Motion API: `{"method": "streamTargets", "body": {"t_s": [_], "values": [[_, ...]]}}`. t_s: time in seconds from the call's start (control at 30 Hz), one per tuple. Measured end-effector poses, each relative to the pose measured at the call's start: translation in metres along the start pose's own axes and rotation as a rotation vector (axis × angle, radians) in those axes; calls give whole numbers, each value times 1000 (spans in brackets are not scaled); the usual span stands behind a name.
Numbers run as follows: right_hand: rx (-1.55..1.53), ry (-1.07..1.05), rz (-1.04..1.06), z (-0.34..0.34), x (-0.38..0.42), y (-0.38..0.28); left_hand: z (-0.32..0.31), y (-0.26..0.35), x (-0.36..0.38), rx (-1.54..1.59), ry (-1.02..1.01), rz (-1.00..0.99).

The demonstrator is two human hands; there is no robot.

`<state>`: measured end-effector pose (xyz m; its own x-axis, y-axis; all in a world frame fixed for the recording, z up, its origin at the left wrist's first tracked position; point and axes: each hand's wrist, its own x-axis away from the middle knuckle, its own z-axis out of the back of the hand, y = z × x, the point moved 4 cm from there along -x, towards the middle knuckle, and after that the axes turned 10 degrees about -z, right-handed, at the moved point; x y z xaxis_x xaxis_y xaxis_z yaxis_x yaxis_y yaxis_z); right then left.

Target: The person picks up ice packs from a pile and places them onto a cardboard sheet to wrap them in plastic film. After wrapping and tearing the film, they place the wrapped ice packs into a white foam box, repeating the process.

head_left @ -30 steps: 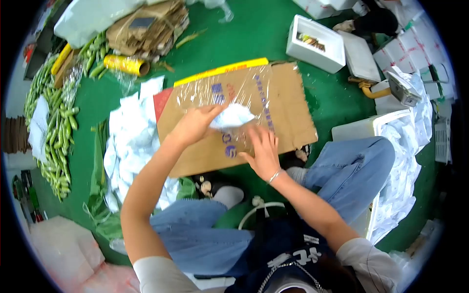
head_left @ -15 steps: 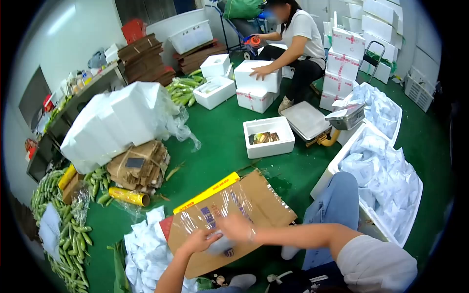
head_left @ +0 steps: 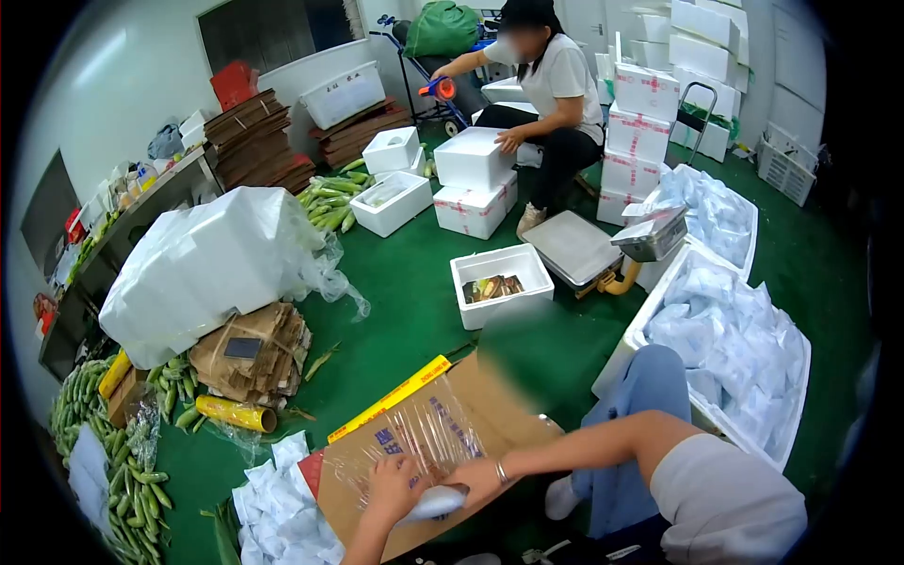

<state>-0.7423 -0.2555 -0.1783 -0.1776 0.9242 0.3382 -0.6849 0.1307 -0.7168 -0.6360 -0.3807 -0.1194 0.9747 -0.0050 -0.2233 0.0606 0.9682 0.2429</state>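
A pale white, rounded packet (head_left: 435,504) lies on a brown cardboard sheet (head_left: 353,485) in front of me. Clear plastic film (head_left: 414,435) is spread wrinkled over the board. My left hand (head_left: 391,490) is at the packet's left end, its fingers bent over the film and its thumb against the packet. From the right, my right hand (head_left: 478,480) curls around the packet's other end, with its fingertips partly hidden. A yellow film box (head_left: 391,400) runs along the board's far edge.
White packets (head_left: 278,504) are heaped left of the board; more fill foam bins (head_left: 734,353) at right. Corn (head_left: 137,480) lies at far left. Ahead are an open foam box (head_left: 504,287) and a scale (head_left: 573,247). Beyond, a co-worker (head_left: 565,85) holds an orange tape dispenser (head_left: 440,88).
My right hand, blurred before, now rests lower against the packet. The co-worker's tape dispenser has moved left, away from the box, and their other hand sits at the box's edge. My view has shifted slightly.
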Motion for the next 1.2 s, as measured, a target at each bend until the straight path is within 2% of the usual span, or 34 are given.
{"method": "streamTargets", "body": {"t_s": [0.03,0.07,0.1,0.17,0.2,0.23,0.27,0.3,0.33,0.4,0.47,0.5,0.53,0.57,0.6,0.63,0.67,0.7,0.73,0.8,0.93,1.0,1.07,1.13,1.2], "values": [[-78,-206,-122,15,-13,10,6,-7,4,224,-24,152],[-154,-413,-248,25,-21,19,17,0,6,221,-23,149],[-157,-410,-245,31,-33,26,29,10,7,112,-61,111],[-594,-409,-31,47,-49,30,20,5,3,15,-84,82],[-590,-420,-44,49,-71,38,-2,-10,2,-10,-74,165],[-807,-501,-20,46,-104,41,-22,-24,1,-40,-70,243],[-1024,-571,10,43,-121,43,-35,-31,-4,-37,-68,237],[-1026,-563,15,43,-123,43,-46,-41,-8,31,-134,301],[-943,-574,-47,38,-126,45,-54,-50,-6,94,-207,364],[-871,-576,-98,28,-131,48,-63,-54,1,82,-181,294],[-610,-412,-105,9,-128,64,-88,-64,19,614,-214,592],[-620,-417,-104,-3,-129,67,-98,-58,21,1051,-77,536],[-515,-310,-12,-9,-129,66,-83,-41,19,1052,-81,544],[-402,-201,83,-10,-130,67,-76,-22,22,1319,-174,816],[-404,-209,101,-7,-120,55,-69,-2,30,1571,-265,1105],[-161,-167,69,3,-99,41,-82,6,45,1700,-198,1082],[73,-128,43,-1,-83,30,-86,25,63,1792,-224,1085],[107,-23,74,-20,-90,40,-84,49,78,1861,-298,1089],[113,-41,102,-28,-81,35,-84,66,87,1922,-349,1088],[148,188,82,-23,-69,28,-80,103,111,2004,-373,1073],[212,354,216,-15,-43,-1,-68,160,148,2146,-124,1049],[443,274,177,-2,7,-66,-64,188,160,2216,63,1000],[21,-40,364,1,48,-121,-62,211,158,2269,275,920],[-691,-527,278,-12,84,-182,-56,223,144,2296,477,803],[-405,-361,536,-23,101,-223,-43,223,129,2335,701,704]]}}
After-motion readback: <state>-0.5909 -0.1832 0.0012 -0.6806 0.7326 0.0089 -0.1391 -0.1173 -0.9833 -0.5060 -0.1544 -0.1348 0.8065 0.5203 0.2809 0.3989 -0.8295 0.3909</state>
